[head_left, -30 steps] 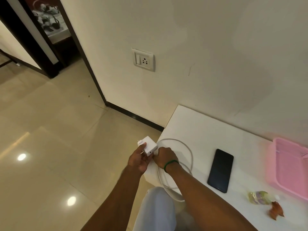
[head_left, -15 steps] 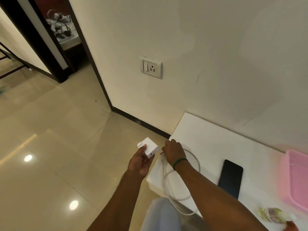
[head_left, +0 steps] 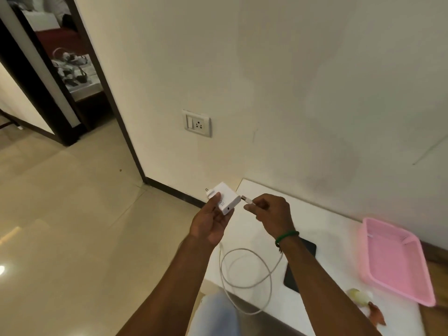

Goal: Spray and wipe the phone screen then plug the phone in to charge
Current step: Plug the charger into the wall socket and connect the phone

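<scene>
My left hand [head_left: 209, 223] holds a white charger brick [head_left: 224, 198] with its pins pointing up left. My right hand [head_left: 271, 212] pinches the USB plug [head_left: 246, 199] of a white cable [head_left: 244, 270], a short gap from the brick. The cable hangs in a loop over the white table [head_left: 327, 229]. The black phone [head_left: 306, 247] lies flat on the table, mostly hidden behind my right forearm. A wall socket with switch [head_left: 196, 123] sits on the wall above the hands.
A pink plastic basket [head_left: 397, 260] stands at the table's right end. A small pale spray bottle [head_left: 358, 295] and a brown cloth [head_left: 377, 314] lie near the front right. An open doorway [head_left: 60, 76] lies to the left, over glossy tiled floor.
Both hands rose from the table corner toward the wall socket. The right hand, earlier against the brick, now holds the cable plug free beside it. The view tilted upward.
</scene>
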